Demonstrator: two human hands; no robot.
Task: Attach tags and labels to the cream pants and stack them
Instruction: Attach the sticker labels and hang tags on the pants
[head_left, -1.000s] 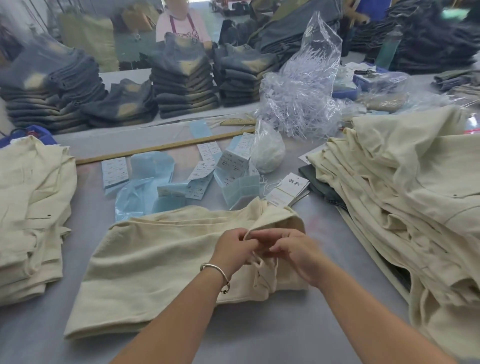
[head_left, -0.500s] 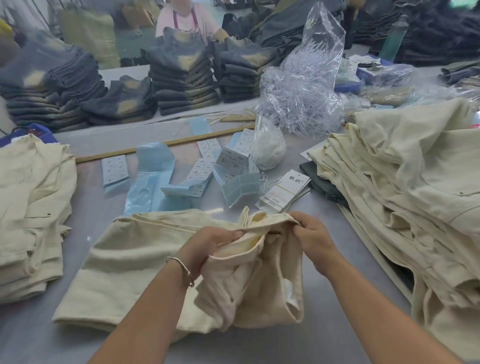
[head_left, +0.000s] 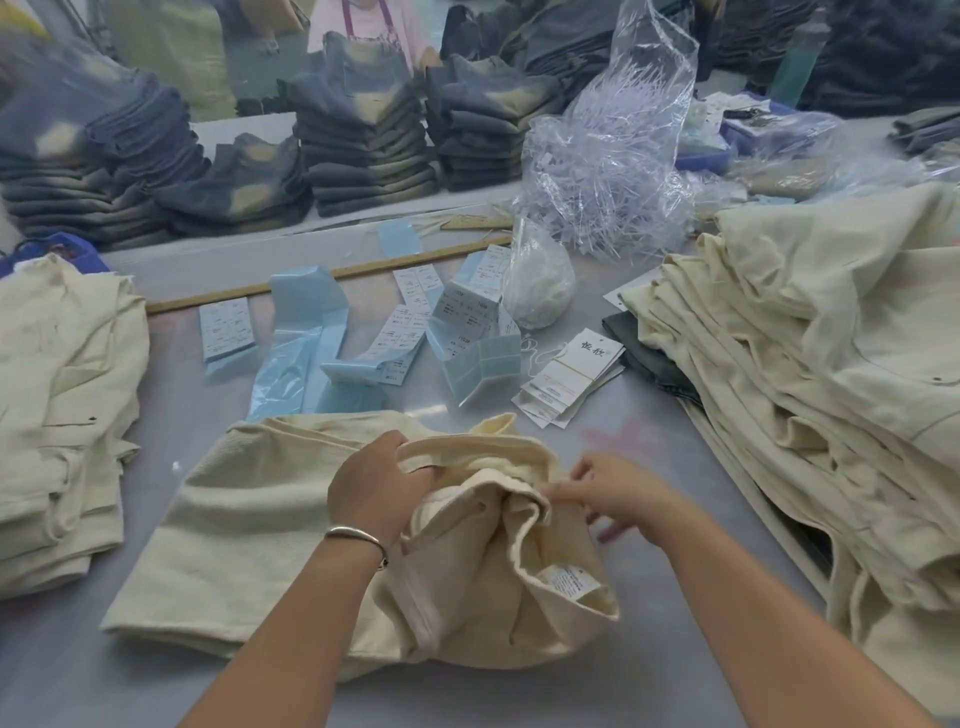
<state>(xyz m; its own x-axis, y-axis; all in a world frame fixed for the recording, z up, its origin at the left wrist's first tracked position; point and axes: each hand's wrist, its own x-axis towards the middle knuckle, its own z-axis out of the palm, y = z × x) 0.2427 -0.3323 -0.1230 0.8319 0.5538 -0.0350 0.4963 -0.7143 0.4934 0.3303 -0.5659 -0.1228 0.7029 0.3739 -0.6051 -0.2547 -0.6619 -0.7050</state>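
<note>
Left hand (head_left: 376, 491) grips cream pants (head_left: 249, 535) waistband (right hand (head_left: 618, 501) blurred, seemingly pinching).

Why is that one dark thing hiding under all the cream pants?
A dark grey garment pokes out from under the right-hand cream pants stack, the only dark piece there. The other dark jeans sit stacked on the far table.

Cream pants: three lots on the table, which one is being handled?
The single folded pair at centre front. The left hand grips its opened waistband and the right hand touches it. The left stack and right pile lie untouched.
</note>
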